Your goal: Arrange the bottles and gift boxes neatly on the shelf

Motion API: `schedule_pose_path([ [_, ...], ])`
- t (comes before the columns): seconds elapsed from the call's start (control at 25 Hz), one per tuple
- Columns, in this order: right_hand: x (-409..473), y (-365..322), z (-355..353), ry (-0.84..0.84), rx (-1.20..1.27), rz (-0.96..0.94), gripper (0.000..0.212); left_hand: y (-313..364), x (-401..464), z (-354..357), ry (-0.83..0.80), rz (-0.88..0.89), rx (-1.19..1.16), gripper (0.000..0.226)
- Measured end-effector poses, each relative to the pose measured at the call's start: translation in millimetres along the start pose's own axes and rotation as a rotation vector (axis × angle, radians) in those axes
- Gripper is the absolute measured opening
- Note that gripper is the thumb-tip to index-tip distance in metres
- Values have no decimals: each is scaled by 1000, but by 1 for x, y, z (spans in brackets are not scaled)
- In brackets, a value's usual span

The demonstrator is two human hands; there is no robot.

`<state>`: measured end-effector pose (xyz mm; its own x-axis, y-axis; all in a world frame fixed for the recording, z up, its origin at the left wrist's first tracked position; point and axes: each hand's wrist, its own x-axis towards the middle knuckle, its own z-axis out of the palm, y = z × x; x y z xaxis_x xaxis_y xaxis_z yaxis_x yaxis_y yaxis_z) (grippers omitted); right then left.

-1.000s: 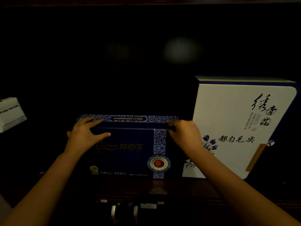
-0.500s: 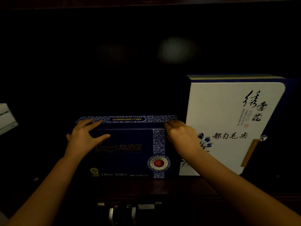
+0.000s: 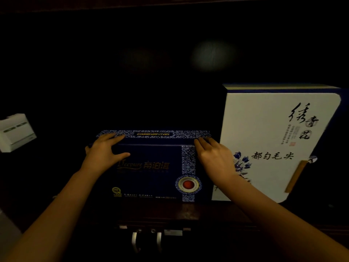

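A dark blue gift box [image 3: 151, 167] with gold lettering and a red round emblem stands upright on the dark wooden shelf [image 3: 188, 212]. My left hand [image 3: 103, 154] grips its upper left corner, fingers over the top edge. My right hand [image 3: 213, 157] holds its upper right corner. Directly to the right stands a taller white gift box [image 3: 273, 140] with black calligraphy and a blue flower, close beside the blue one. No bottles are in view.
A small white box [image 3: 16, 132] sits at the far left in the dark. The back of the shelf is black and unlit. Below the shelf edge, two metal cabinet handles [image 3: 146, 241] show.
The blue box and both hands stay nearly as they were. The view drifts slightly, and the blue box stands a little closer to the white box.
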<state>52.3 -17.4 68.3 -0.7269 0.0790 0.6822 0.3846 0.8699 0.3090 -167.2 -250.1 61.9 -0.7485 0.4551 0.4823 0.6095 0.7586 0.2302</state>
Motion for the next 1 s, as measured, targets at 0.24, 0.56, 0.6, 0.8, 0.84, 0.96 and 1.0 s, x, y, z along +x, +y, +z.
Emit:
schedule_pose_path([
  [0.24,9,15,2,-212,417,53,38,8,-1,-5,-16,26,148,70],
  [0.56,9,9,0,-81,331,38,23,21,-3,1,24,10,132,76],
  [0.6,9,9,-2,-73,289,20,23,21,-2,1,19,-1,138,76],
  [0.8,8,11,-7,-104,171,-7,30,24,-3,1,5,3,130,76],
  [0.84,9,9,-9,-129,166,6,32,29,-4,-1,-13,-7,145,76],
  [0.96,10,10,-15,-195,216,-32,22,50,-9,-4,-110,-8,203,80],
  [1.0,12,13,-18,-209,280,-28,20,62,-10,-7,-157,23,200,81],
])
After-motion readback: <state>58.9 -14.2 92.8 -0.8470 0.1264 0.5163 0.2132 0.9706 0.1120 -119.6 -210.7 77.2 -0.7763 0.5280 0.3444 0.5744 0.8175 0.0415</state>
